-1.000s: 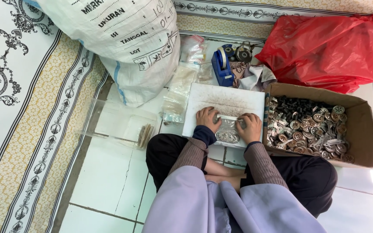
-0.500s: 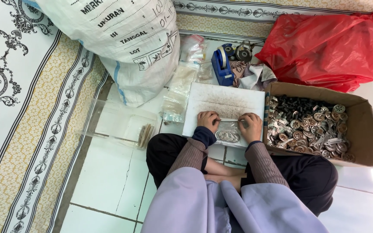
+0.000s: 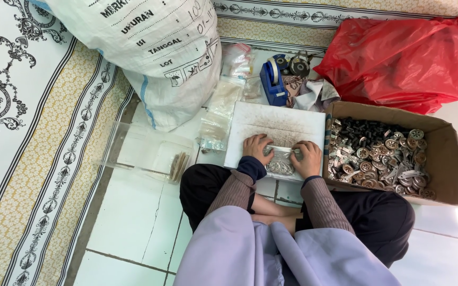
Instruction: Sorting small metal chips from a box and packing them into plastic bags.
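Observation:
I sit cross-legged on a white tiled floor. Both hands rest on a white board (image 3: 276,124) in front of my knees. My left hand (image 3: 256,148) and my right hand (image 3: 307,157) pinch the two ends of a small clear plastic bag (image 3: 280,161) filled with round metal parts. The bag lies flat on the board's near edge between my hands. To the right, touching the board, stands an open cardboard box (image 3: 441,153) holding several round metal parts and dark pieces.
A large white woven sack (image 3: 155,53) leans at the back left, and a red plastic bag (image 3: 404,55) sits behind the box. A blue tape dispenser (image 3: 274,79) stands beyond the board. Clear small bags (image 3: 218,116) and a clear tray (image 3: 149,151) lie left. A patterned rug (image 3: 22,132) borders the tiles.

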